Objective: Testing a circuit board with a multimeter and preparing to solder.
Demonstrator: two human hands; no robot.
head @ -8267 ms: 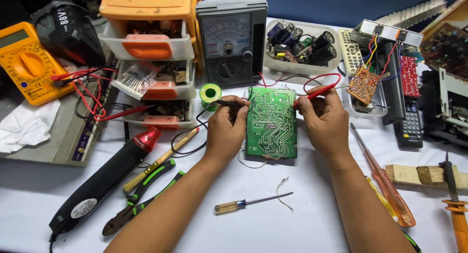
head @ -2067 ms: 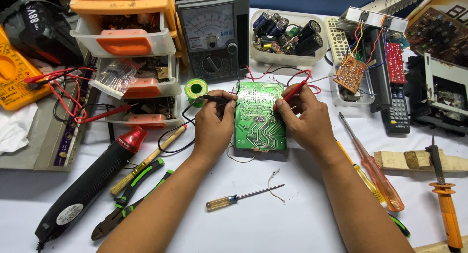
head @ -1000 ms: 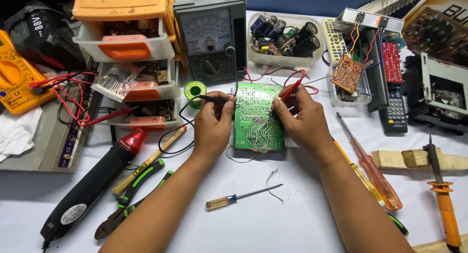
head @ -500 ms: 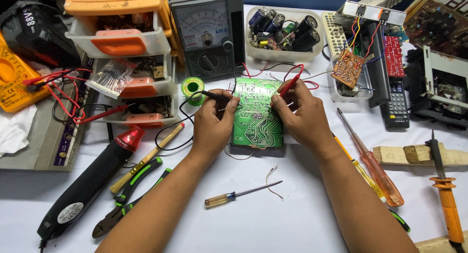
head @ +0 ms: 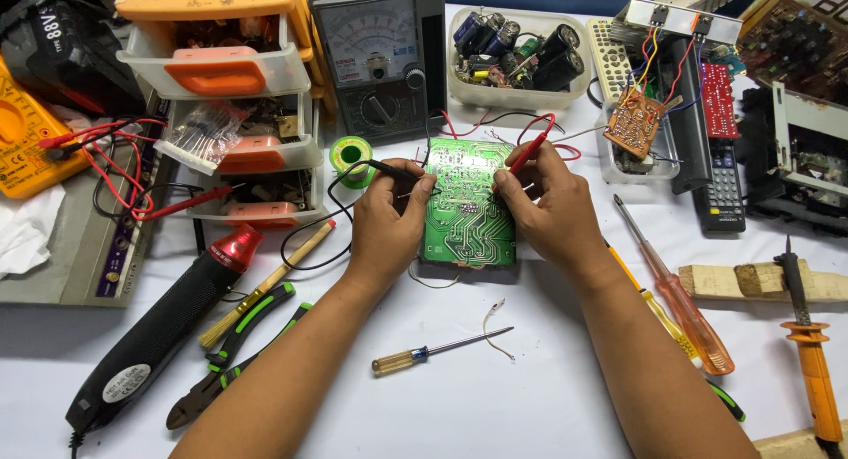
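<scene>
White work table [head: 548, 397], crowded with tools and parts on every side. Green circuit board [head: 468, 203] lying flat in the middle, copper side up, just in front of the grey needle meter [head: 378, 57].

Left hand [head: 386, 220] resting on the left edge of the board, fingers closed around the black probe [head: 389, 169], tip pointing onto the tracks. Right hand [head: 548, 213] on the right edge, fingers pinched shut on the red probe [head: 528, 150], tip pressed down near the upper right part of the board. Both wrists low, forearms coming up from the bottom of the view, palms turned down and inward.

Possible trouble, judged from this position: tracks very close together, so a small slip of either tip could likely bridge two of them and give a false reading or a short. Loose bent wire [head: 495, 322] and small yellow-handled screwdriver [head: 437, 351] lying near the board, metal, easy to push under it with a forearm. Red and black leads looping between meter and hands, could catch on the green solder roll [head: 351, 151] and pull a tip off its point.
</scene>
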